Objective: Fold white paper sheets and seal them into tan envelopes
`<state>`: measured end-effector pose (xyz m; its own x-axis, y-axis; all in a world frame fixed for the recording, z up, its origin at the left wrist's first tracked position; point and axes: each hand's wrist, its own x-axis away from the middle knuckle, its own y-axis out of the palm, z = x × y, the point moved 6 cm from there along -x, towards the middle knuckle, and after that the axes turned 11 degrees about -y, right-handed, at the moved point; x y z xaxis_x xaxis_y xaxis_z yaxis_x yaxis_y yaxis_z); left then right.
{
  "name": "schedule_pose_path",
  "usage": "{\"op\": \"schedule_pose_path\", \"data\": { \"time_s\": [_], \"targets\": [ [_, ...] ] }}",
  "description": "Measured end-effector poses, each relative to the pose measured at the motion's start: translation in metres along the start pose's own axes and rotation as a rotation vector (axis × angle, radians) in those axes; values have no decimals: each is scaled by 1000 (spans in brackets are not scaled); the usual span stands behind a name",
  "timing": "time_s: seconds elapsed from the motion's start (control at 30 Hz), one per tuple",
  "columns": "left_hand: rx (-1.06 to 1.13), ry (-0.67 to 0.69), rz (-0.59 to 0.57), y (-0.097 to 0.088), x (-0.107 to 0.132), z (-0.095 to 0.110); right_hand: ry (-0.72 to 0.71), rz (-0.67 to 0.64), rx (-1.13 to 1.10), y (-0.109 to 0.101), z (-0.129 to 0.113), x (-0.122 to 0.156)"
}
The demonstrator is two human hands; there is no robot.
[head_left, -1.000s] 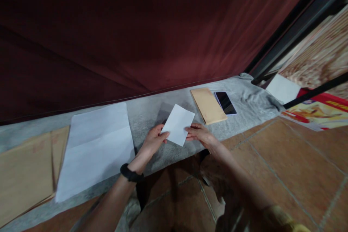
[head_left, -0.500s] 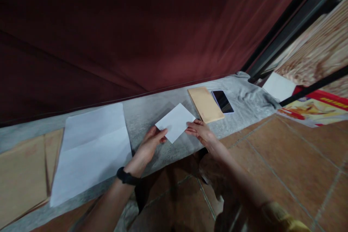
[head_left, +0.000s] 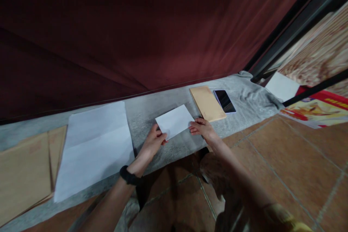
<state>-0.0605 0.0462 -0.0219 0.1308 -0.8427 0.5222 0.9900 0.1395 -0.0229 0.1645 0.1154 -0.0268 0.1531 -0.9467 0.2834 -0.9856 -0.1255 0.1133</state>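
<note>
A small folded white paper [head_left: 174,120] lies nearly flat on the grey cloth [head_left: 152,108]. My left hand [head_left: 152,144], with a black band at the wrist, pinches the paper's near left corner. My right hand [head_left: 202,128] grips its right edge with curled fingers. Just right of the paper lies a tan envelope [head_left: 207,103], and beside that a dark phone [head_left: 225,101].
A large white sheet [head_left: 94,146] lies on the cloth to the left, with brown envelopes [head_left: 24,170] beyond it. A dark red curtain [head_left: 136,29] hangs behind. Tiled floor [head_left: 293,152] spreads to the right, with a colourful printed sheet [head_left: 318,110] and a white paper [head_left: 282,86].
The small paper has turned from upright and tilted to almost level and come down onto the cloth. Both hands have kept hold of it and moved slightly away from me.
</note>
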Motion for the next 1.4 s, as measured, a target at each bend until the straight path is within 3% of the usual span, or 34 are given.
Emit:
{"op": "schedule_pose_path", "data": {
  "time_s": [0.1,0.27,0.47,0.8,0.97,1.07,1.23,1.3,1.4],
  "targets": [
    [13,-1,25,-3,1,0,2,0,54,0,3,-1],
    [6,-25,-27,-1,0,-4,21,18,80,0,6,-1],
    [-107,18,-12,-4,-6,-8,60,3,173,-4,12,-4],
    [-276,-30,57,-7,5,-4,-56,-103,439,-9,11,-1],
    [-256,-53,69,-7,3,-6,-256,26,874,-14,-13,8],
    [-255,-65,67,-7,1,-7,-437,83,1106,-3,-28,17],
    [-260,-63,80,-6,1,-6,-820,-259,1138,52,-19,36],
    [-251,-55,89,-6,3,-5,-883,-362,1203,66,-7,42],
    [-253,-37,93,-6,5,-3,-875,-372,1278,73,6,43]
  ]
}}
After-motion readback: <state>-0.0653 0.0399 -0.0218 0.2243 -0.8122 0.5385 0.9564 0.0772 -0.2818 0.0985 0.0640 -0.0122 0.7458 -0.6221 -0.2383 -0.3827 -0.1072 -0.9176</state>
